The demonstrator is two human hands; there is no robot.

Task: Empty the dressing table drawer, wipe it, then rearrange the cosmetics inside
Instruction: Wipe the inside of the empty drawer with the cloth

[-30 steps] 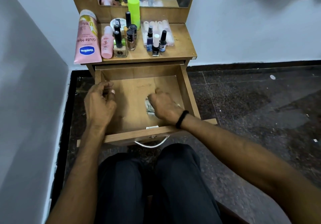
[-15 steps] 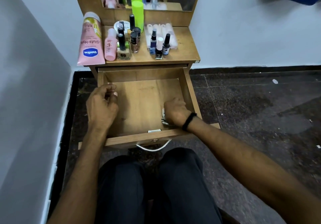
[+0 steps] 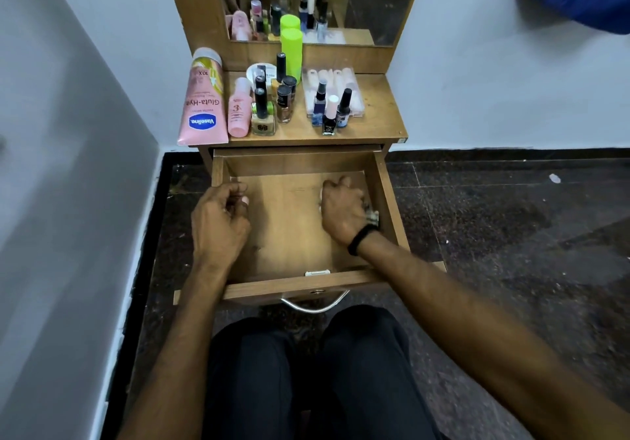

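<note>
Drawer (image 3: 300, 235) open: our right hand (image 3: 342, 212) is fisted on a cloth (image 3: 372, 215) inside; our left hand (image 3: 220, 224) curls empty at the left wall.

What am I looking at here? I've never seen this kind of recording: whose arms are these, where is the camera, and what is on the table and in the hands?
There is no machine: a seated person wears a camera on the head, so the single picture looks down over their knees and both bare arms.

In front is a small wooden dressing table with a mirror. Its drawer is pulled out and holds no cosmetics; those stand on the tabletop: a pink Vaseline tube, a small pink bottle, a neon-green bottle, several nail polish bottles and a clear plastic case.

The right hand, with a black wristband, is fisted over a crumpled light cloth or tissue pressed to the drawer floor near the right wall, apparently wiping. The left hand rests curled at the drawer's left wall, holding nothing visible.
</note>
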